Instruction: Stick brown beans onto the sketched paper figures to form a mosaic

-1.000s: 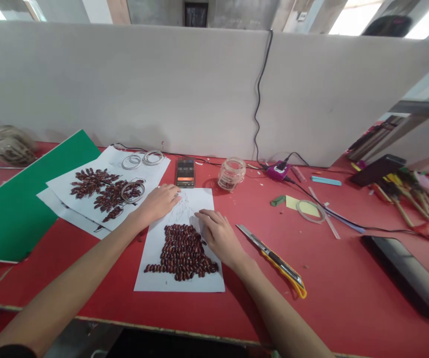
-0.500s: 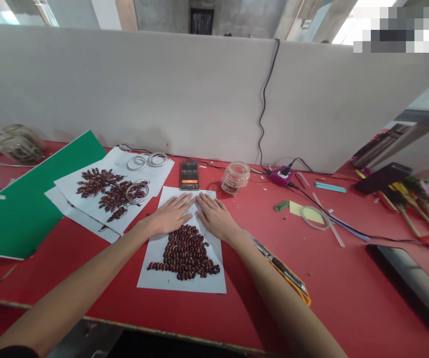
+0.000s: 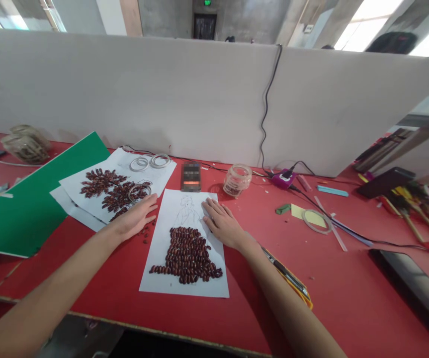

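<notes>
A white sheet [image 3: 162, 278] lies in front of me on the red table [image 3: 329, 278], with a pencil figure drawing at its top and a dress shape filled with dark brown beans [image 3: 188, 256]. My right hand [image 3: 223, 223] lies flat and open on the sheet's upper right part, fingers stretched toward the drawing. My left hand [image 3: 134, 219] rests open on the table just left of the sheet, fingers spread, beside a few loose beans [image 3: 145, 233].
To the left lie more white sheets with bean pictures [image 3: 104, 191], tape rings [image 3: 150, 161] and a green board [image 3: 24, 209]. A phone [image 3: 191, 176] and a small glass jar [image 3: 237, 180] stand behind the sheet. A yellow utility knife [image 3: 289, 281] lies under my right forearm. Cables and craft sticks sit at the right.
My left hand has slid off the sheet's top to the table at its left. My right hand has moved slightly right, uncovering the drawn figure.
</notes>
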`<control>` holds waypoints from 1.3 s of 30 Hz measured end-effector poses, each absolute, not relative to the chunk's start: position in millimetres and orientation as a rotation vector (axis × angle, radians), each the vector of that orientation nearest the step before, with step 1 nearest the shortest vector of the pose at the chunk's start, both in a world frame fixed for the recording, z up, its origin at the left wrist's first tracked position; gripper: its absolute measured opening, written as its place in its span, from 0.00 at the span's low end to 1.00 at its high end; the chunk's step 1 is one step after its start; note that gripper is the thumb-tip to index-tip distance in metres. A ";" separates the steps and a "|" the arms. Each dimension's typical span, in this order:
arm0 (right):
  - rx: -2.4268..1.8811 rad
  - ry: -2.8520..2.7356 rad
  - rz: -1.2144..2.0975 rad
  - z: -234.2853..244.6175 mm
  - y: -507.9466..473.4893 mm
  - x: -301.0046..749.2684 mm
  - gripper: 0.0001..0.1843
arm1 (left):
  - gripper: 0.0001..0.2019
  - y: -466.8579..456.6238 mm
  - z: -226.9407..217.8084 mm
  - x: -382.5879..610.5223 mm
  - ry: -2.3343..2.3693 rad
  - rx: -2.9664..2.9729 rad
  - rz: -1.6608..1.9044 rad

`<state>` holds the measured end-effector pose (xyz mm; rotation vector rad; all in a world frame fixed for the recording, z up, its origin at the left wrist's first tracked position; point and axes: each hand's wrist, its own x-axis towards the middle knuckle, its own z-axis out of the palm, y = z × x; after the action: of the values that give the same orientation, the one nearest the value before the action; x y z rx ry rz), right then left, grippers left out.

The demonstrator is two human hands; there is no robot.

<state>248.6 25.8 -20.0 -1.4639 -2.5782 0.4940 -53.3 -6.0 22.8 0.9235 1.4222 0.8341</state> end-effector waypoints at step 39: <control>-0.959 -2.590 0.473 10.8 -111.0 212.4 0.36 | 0.16 -27.9 13.5 -80.8 1.060 2.664 0.026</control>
<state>212.4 -111.0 10.8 -0.9593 -2.5902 0.4726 -80.8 -27.9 13.5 2.6638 1.0597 0.0257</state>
